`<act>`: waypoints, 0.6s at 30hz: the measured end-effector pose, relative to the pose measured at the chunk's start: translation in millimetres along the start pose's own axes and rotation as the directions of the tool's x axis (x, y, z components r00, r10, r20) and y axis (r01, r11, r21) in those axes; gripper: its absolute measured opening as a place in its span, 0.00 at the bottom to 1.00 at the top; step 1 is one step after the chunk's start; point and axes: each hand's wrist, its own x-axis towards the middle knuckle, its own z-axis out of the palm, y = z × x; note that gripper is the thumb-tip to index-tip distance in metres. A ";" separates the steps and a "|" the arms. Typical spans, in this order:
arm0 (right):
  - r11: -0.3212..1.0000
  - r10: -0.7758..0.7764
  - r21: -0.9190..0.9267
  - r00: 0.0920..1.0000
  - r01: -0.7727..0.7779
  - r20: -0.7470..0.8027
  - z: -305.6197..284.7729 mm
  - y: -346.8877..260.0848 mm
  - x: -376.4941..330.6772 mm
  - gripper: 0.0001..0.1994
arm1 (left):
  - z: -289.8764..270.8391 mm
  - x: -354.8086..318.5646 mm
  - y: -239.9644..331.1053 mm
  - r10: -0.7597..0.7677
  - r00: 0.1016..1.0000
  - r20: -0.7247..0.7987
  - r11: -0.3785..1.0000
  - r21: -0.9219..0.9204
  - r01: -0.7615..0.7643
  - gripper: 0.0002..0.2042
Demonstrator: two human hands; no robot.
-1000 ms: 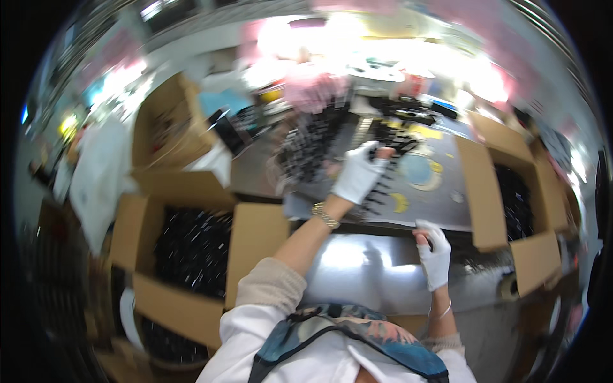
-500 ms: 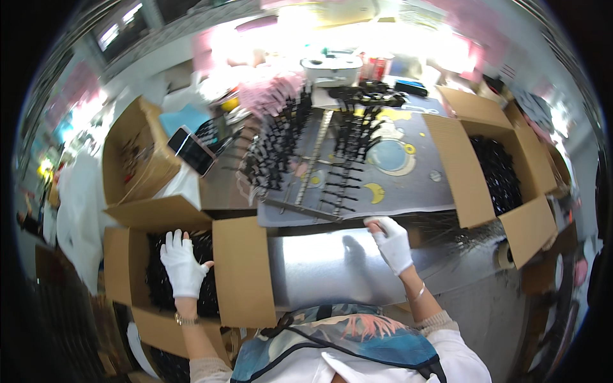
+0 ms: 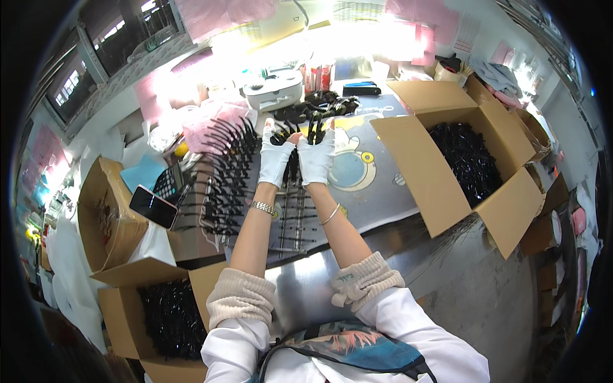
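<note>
Both of my hands wear white gloves and are stretched forward over the table mat [image 3: 377, 185]. My left hand [image 3: 276, 159] and my right hand [image 3: 317, 158] sit side by side, closed on a bunch of black plastic pieces [image 3: 295, 137] that sticks up between them. Under my wrists, rows of the same black pieces [image 3: 290, 220] lie lined up on the mat. More rows of them [image 3: 230, 185] lie fanned out to the left.
An open cardboard box [image 3: 447, 185] full of black pieces stands at the right. Another open box [image 3: 121, 319] of black pieces is at the lower left, a third box [image 3: 102, 210] above it. A phone [image 3: 153, 206] and calculator [image 3: 167, 182] lie left; a white machine [image 3: 274, 89] stands behind.
My left hand has come up out of the lower-left box and my right hand off the metal table edge. Both now meet over the mat, holding black pieces. My head has tilted.
</note>
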 end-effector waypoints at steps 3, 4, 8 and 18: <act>0.979 0.043 0.197 0.996 -0.057 0.074 10.7 6.5 21.8 0.37 | 6.3 27.4 -9.2 0.073 0.988 0.136 0.962 -0.271 -0.034 0.43; 0.982 -0.019 0.189 0.998 0.006 0.068 13.8 8.9 26.9 0.30 | 6.8 31.8 -11.9 0.024 0.984 0.176 0.968 -0.249 0.021 0.39; 0.995 -0.033 0.098 0.999 0.034 -0.016 20.7 20.6 32.3 0.09 | 14.5 30.7 -26.3 0.176 0.984 -0.038 0.984 0.023 -0.175 0.13; 0.416 0.752 0.720 0.656 -0.555 0.071 2.3 84.2 36.5 0.28 | 12.5 27.1 -32.1 0.165 0.972 -0.164 0.979 -0.088 -0.182 0.10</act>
